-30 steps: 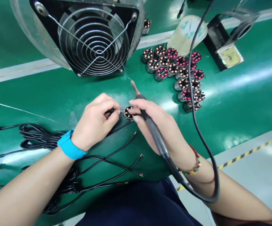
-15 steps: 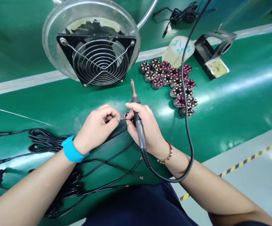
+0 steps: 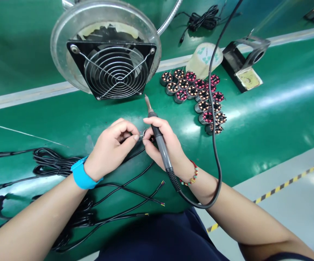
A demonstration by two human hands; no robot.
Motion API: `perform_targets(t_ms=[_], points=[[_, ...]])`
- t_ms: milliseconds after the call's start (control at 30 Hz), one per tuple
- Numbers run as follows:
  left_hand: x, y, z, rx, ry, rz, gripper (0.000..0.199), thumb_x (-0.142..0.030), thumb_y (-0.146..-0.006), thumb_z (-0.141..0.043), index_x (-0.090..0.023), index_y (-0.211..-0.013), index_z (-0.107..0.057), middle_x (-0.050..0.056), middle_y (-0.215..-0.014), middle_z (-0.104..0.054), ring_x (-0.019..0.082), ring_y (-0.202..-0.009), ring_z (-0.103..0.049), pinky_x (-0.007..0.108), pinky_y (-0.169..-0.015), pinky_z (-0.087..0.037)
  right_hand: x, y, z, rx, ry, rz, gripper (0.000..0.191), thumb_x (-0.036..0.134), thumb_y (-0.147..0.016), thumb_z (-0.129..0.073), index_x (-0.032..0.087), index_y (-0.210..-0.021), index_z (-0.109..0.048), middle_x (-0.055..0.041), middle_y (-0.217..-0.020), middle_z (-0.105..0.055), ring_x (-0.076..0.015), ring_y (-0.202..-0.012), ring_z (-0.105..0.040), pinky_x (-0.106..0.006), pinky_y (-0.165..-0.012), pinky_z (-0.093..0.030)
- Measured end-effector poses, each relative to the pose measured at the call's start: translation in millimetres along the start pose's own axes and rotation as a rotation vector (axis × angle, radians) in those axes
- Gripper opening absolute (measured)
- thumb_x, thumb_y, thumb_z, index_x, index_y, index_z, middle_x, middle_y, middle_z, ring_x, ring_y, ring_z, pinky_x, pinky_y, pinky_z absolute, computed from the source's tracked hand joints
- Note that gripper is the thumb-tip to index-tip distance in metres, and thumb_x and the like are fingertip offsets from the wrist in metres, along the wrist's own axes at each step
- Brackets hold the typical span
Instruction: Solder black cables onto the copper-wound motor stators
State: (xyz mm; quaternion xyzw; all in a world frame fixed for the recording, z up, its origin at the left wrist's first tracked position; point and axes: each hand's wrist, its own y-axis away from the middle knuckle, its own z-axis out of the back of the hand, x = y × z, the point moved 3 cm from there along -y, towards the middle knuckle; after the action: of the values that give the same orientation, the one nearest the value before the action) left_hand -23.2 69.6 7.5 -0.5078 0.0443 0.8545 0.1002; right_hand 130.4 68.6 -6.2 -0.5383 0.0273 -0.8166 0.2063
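Observation:
My left hand, a blue band at its wrist, pinches thin wire ends at a black cable that trails below it. Facing it, my right hand is closed around a soldering iron whose tip points up toward the fan. The thumb and fingers of that hand also grip a small round motor stator, mostly hidden by the fingers. The wire ends run close to the stator; whether they touch it I cannot make out.
A fume fan hangs ahead. Several motor stators stand in rows by a roll of tape, with an iron stand farther right. Black cables lie at left and below my hands. The iron's cord loops over my right forearm.
The soldering iron has tilted, its tip swinging slightly left and its rear end right. Both hands stay close together, pinching the wire and the stator.

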Motion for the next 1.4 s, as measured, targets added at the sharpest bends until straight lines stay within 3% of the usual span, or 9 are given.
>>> perform_targets(t_ms=[300, 500, 600, 700, 933, 1400], points=[[-8, 2, 3.5, 0.071, -0.203, -0.23, 0.011, -0.01, -0.086, -0.056, -0.016, -0.084, -0.065, 0.003, -0.09, -0.063, 0.013, -0.088, -0.059, 0.026, -0.08, -0.046, -4, 0, -1, 0.023, -0.163, -0.042, 0.043, 0.009, -0.082, -0.052, 0.025, -0.121, -0.044, 0.0033, -0.082, -0.06, -0.0163, -0.082, -0.061, -0.037, -0.084, -0.049], [-8, 3, 0.5, 0.089, -0.231, -0.156, 0.013, -0.01, -0.084, -0.054, -0.015, -0.077, -0.064, 0.002, -0.084, -0.061, 0.012, -0.077, -0.056, 0.025, -0.069, -0.044, 5, 2, 20, -0.017, -0.066, -0.062, 0.035, 0.013, -0.089, -0.052, 0.025, -0.122, -0.051, 0.0017, -0.087, -0.066, -0.0173, -0.09, -0.064, -0.039, -0.093, -0.048], [-9, 3, -2.5, 0.109, -0.23, -0.122, 0.014, -0.01, -0.083, -0.054, -0.015, -0.075, -0.064, 0.001, -0.082, -0.06, 0.011, -0.073, -0.054, 0.024, -0.064, -0.043, 15, 14, 34, -0.029, -0.008, -0.091, 0.03, 0.019, -0.094, -0.051, 0.026, -0.122, -0.056, 0.0006, -0.092, -0.068, -0.0153, -0.08, -0.065, -0.035, -0.086, -0.052], [-10, 2, -4.4, 0.106, -0.241, -0.099, 0.015, -0.012, -0.083, -0.053, -0.015, -0.073, -0.064, 0.002, -0.082, -0.06, 0.011, -0.074, -0.055, 0.024, -0.065, -0.043, 23, 32, 42, -0.13, 0.037, -0.029, 0.027, 0.018, -0.091, -0.059, 0.026, -0.116, -0.062, -0.0014, -0.097, -0.068, -0.0154, -0.081, -0.063, -0.033, -0.078, -0.054], [-11, 1, -5.6, 0.074, -0.268, -0.075, 0.016, -0.013, -0.081, -0.052, -0.017, -0.07, -0.062, 0.001, -0.081, -0.061, 0.012, -0.071, -0.054, 0.025, -0.063, -0.042, 22, 58, 38, -0.255, 0.013, 0.168, 0.021, 0.015, -0.084, -0.06, 0.023, -0.103, -0.063, -0.0011, -0.08, -0.07, -0.0121, -0.053, -0.055, -0.026, -0.046, -0.048], [-10, 0, -6.4, 0.07, -0.274, -0.055, 0.014, -0.014, -0.08, -0.052, -0.017, -0.069, -0.061, 0.001, -0.079, -0.06, 0.012, -0.069, -0.053, 0.025, -0.062, -0.042, 15, 58, 35, -0.274, -0.028, 0.187, 0.017, 0.018, -0.085, -0.06, 0.02, -0.102, -0.062, -0.0023, -0.078, -0.071, -0.0119, -0.054, -0.062, -0.026, -0.05, -0.054]])
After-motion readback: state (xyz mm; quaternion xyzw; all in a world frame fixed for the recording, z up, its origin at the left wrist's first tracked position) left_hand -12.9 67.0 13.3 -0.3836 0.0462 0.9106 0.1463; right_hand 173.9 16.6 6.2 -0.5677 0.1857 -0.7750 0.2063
